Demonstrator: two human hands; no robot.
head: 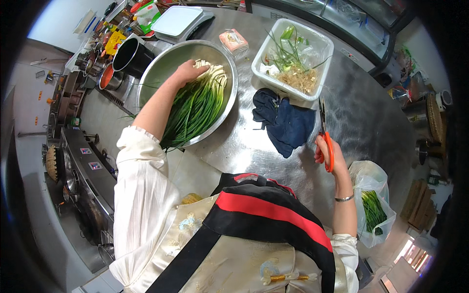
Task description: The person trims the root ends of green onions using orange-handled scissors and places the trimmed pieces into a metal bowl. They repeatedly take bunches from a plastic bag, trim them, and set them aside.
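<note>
My left hand (190,71) is inside a large stainless steel bowl (232,95), at the white ends of a thick bunch of scallions (199,110). Its fingers lie over those ends; whether they grip any stalks I cannot tell. The green tops spread toward me and reach the near rim. My right hand (329,152) holds scissors (329,154) with orange handles, the dark blades pointing away from me over the steel table. Just left of the scissors lies a crumpled dark blue cloth (289,122). Beyond it, a white plastic tub (256,69) contains cut roots, green scraps and crumpled plastic.
A pink and white packet (233,41) and a kitchen scale (179,22) stand on the steel table (359,110) at the back. A black pot (132,56) is left of the bowl. At right, a plastic bag (370,175) with more scallions hangs low beside the table.
</note>
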